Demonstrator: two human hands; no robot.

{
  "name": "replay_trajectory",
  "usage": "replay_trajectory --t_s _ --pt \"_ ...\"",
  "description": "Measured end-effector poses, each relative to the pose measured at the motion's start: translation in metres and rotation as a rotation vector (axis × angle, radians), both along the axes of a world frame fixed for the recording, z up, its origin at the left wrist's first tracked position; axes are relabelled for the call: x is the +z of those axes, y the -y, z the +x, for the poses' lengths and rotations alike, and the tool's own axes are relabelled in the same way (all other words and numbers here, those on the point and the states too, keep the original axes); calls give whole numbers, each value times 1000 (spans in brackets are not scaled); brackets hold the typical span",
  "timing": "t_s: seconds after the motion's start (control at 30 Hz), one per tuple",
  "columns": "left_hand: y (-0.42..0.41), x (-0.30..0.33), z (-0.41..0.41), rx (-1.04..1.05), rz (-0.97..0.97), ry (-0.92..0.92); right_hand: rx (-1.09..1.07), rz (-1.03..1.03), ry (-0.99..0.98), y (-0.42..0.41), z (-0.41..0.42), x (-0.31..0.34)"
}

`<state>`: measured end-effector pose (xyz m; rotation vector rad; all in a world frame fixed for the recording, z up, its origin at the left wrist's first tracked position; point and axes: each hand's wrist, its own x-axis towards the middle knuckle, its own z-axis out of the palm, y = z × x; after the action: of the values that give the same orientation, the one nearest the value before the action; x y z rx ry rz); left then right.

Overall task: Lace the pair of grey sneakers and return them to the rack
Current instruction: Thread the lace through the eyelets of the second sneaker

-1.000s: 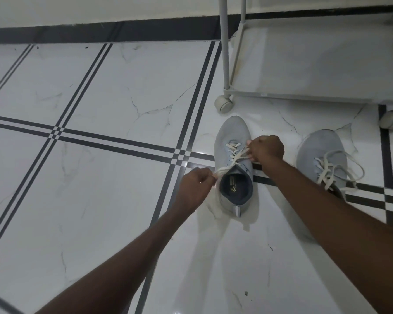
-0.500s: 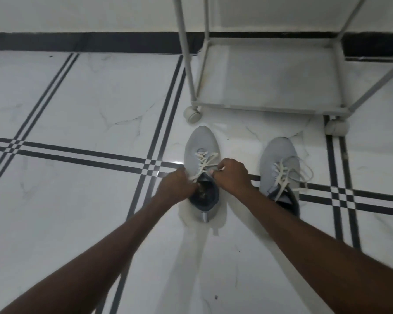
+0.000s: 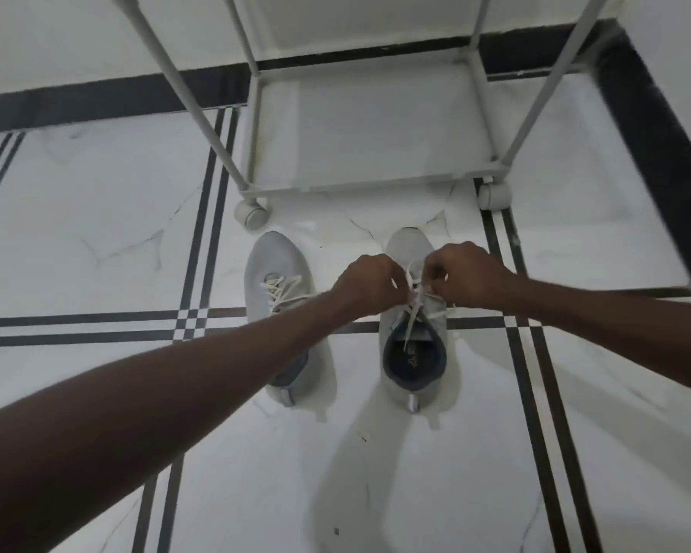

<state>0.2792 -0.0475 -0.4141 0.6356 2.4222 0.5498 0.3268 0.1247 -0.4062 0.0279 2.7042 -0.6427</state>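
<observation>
Sneakers, two of them, stand side by side on the tiled floor (image 3: 96, 241) just in front of the rack (image 3: 360, 125), toes toward it. Both hands work over the right sneaker (image 3: 413, 345): the left hand (image 3: 370, 283) and the right hand (image 3: 469, 275) each have fingers curled in a pinching grip on a strand of its lace (image 3: 413, 301), one loose end trailing down into the shoe's opening. The left sneaker (image 3: 280, 281) sits just beside it, its lace already threaded, partly hidden under the left forearm.

To do this step well, I judge the strands should be drawn evenly from both sides, keeping the crossings flat and snug without puckering the upper, and the trailing end lifted clear of the opening before tying.

Count: two sneakers, two hands, one rack with two casters showing.
</observation>
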Motion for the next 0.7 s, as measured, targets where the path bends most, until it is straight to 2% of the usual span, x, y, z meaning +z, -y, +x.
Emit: replay_trajectory --t_s 0.1,0.2,0.33,0.4,0.5,0.6,0.7 --pt "-15 -23 10 145 36 81 -67 -22 32 -21 27 -23" --pt "-16 -29 10 264 74 153 1 -34 97 -23 42 -40" --pt "-6 -13 -14 358 136 399 49 66 34 -23 42 -38" --pt "-2 0 -26 396 163 435 21 36 34 -25 41 -34" --pt "4 17 -41 469 325 568 -41 2 42 -33 36 -23" --pt "10 28 -52 444 474 650 -123 -18 -42 -43 33 -10" --pt "17 34 -66 555 563 603 -262 0 -188 -51 36 1"
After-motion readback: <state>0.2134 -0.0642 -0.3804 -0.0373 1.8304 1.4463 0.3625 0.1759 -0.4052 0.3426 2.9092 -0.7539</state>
